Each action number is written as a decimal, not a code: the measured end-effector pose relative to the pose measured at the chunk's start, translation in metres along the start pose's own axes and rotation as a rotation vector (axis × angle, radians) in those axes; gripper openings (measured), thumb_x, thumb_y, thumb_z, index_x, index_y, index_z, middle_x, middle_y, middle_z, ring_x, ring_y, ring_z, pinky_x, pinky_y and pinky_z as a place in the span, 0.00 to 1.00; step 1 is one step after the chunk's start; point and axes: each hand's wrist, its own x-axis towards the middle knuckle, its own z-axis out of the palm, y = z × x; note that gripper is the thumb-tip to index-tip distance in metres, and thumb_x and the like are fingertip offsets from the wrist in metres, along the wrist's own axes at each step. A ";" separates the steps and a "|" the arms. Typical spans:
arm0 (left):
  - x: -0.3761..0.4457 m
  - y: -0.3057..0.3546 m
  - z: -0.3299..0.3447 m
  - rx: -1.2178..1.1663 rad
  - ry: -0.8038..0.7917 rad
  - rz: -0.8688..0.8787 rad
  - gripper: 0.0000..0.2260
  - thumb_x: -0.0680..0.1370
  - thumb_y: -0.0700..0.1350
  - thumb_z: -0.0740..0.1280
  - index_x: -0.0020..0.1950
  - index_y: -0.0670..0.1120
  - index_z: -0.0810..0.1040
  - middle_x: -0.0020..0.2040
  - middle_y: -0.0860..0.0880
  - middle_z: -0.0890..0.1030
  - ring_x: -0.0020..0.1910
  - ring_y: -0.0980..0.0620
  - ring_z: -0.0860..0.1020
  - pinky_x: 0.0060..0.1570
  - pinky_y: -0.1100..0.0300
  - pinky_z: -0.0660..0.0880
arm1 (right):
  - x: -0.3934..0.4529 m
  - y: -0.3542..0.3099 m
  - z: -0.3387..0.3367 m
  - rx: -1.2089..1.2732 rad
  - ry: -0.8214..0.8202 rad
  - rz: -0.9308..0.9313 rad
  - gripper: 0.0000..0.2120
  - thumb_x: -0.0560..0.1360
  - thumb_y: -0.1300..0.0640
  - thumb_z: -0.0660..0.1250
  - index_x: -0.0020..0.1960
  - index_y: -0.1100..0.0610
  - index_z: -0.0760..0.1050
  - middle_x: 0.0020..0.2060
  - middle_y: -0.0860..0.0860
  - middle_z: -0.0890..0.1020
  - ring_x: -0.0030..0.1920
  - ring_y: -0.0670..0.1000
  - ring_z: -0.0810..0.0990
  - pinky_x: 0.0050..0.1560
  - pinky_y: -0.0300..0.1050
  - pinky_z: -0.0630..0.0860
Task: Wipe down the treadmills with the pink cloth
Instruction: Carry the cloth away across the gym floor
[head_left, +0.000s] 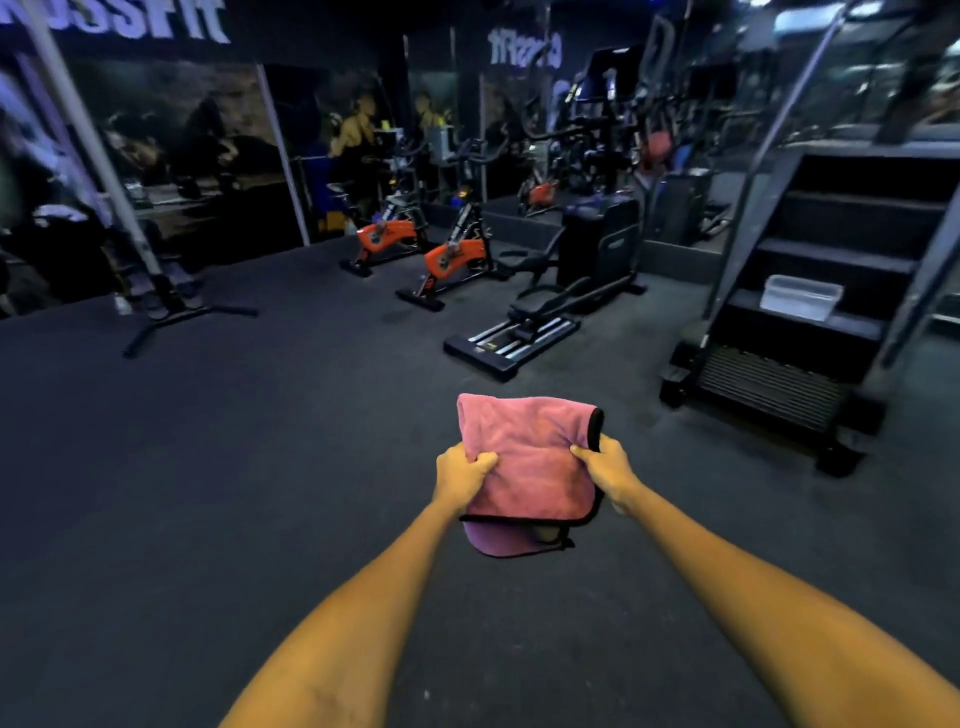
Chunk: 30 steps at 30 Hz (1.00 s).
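A pink cloth with a dark hem is held out in front of me above the dark gym floor, folded over on itself. My left hand grips its left edge with curled fingers. My right hand grips its right edge, thumb on top. A lower flap of the cloth hangs beneath the fold. No treadmill is plainly recognisable in this dim, blurred view.
A stair-climber machine with a clear plastic box on a step stands at the right. An elliptical machine and two orange exercise bikes stand ahead. A pole stand is at the left. Mirrors line the far wall.
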 end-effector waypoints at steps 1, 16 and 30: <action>0.012 0.005 0.011 -0.007 -0.024 0.007 0.08 0.75 0.42 0.67 0.47 0.36 0.78 0.43 0.44 0.76 0.43 0.48 0.73 0.39 0.61 0.66 | 0.011 0.002 -0.009 -0.004 0.025 0.007 0.17 0.77 0.65 0.63 0.65 0.64 0.72 0.60 0.59 0.78 0.59 0.57 0.76 0.56 0.45 0.72; 0.228 0.091 0.149 -0.025 -0.321 0.193 0.12 0.75 0.39 0.65 0.55 0.34 0.76 0.50 0.39 0.79 0.51 0.43 0.76 0.42 0.61 0.66 | 0.193 0.001 -0.104 -0.035 0.369 0.081 0.16 0.76 0.65 0.64 0.64 0.63 0.74 0.60 0.59 0.78 0.60 0.58 0.75 0.61 0.50 0.72; 0.361 0.173 0.294 -0.108 -0.547 0.381 0.11 0.80 0.41 0.60 0.59 0.37 0.67 0.52 0.42 0.76 0.49 0.46 0.73 0.42 0.60 0.64 | 0.313 0.010 -0.206 0.032 0.717 0.187 0.17 0.76 0.64 0.65 0.65 0.62 0.73 0.61 0.59 0.77 0.61 0.58 0.75 0.64 0.53 0.70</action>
